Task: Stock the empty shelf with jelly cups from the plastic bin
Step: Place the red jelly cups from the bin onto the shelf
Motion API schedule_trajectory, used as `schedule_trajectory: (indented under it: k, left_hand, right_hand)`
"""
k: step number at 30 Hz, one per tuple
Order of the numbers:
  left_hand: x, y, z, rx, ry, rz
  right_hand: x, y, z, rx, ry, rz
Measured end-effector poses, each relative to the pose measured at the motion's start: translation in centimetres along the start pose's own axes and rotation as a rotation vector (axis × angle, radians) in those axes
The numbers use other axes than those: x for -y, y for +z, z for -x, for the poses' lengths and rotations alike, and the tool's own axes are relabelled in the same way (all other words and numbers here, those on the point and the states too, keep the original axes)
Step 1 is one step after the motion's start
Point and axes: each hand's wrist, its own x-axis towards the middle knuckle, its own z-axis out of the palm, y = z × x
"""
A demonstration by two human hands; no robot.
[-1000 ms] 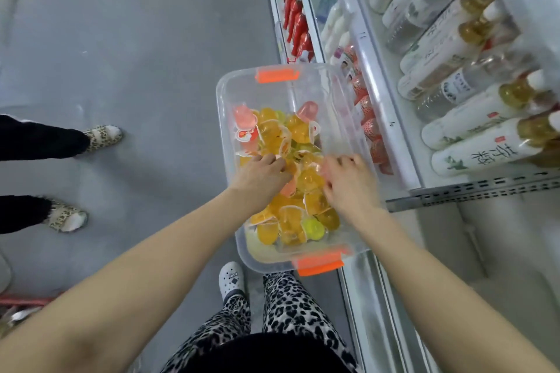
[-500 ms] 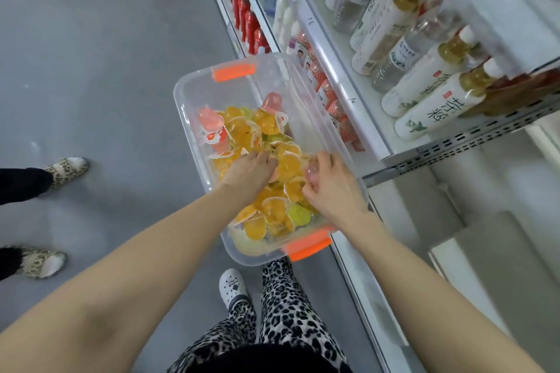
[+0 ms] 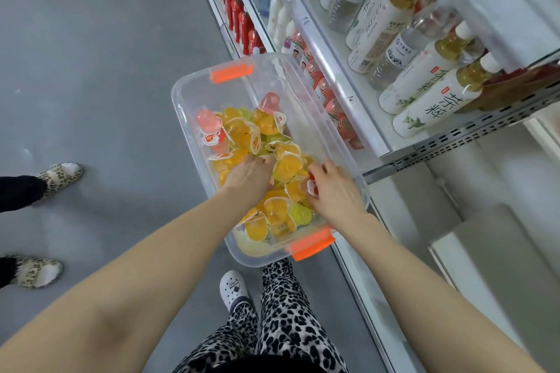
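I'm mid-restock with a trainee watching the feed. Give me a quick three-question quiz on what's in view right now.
1. True or false: the left hand and the right hand both reach into the plastic bin.
2. The bin's latches are: A blue, B orange, C black.
3. Fill in: most of the jelly cups are yellow-orange, and the shelf beside the bin carries rows of ____.
Key: 1 true; 2 B; 3 bottles.

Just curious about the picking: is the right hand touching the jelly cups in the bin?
Touching. The head view shows the right hand pinching a red-lidded jelly cup in the plastic bin.
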Motion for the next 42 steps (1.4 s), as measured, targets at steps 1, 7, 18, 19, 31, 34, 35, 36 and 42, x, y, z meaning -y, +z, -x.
schedule_trajectory:
  k: [1,7,18,19,31,34,35,36,42]
  left_hand:
    - [0.0,0.2,-0.4,-0.003,0.014,-0.049]
    - [-0.6,0.7,-1.3,0.059,0.045,-0.329]
    - [-0.2,-0.8,1.3,0.051,-0.007,0.028]
    - [0.2,-1.1,1.6,0.031,-0.030,0.156]
    - [-0.7,-6.3,7.2,-0.318,0.028,1.019]
    - [-2.9,-8.3,7.9,-0.337,0.112,1.093]
    - [-3.8,-9.0,8.1,-0.345,0.144,1.096]
    - [-4.7,-9.8,8.3,-0.350,0.178,1.100]
    - [-11.7,-13.4,9.5,-0.341,0.337,1.118]
  right_hand:
    - [0.0,0.0,0.0,0.008,-0.001,0.010]
    - [0.0,0.4,-0.4,0.027,-0.020,-0.010]
    - [0.6,0.0,-0.2,-0.044,0.027,-0.207]
    - [0.8,-0.5,0.0,-0.055,0.035,-0.227]
    - [1.1,-8.9,4.9,-0.414,0.188,-0.768]
    - [-0.1,-10.7,7.0,-0.497,0.183,-0.783]
    - [-0.6,-11.4,7.9,-0.525,0.178,-0.765]
    - [-1.2,-12.2,8.8,-0.552,0.174,-0.742]
    - [-5.8,-16.1,14.6,-0.702,0.177,-0.672]
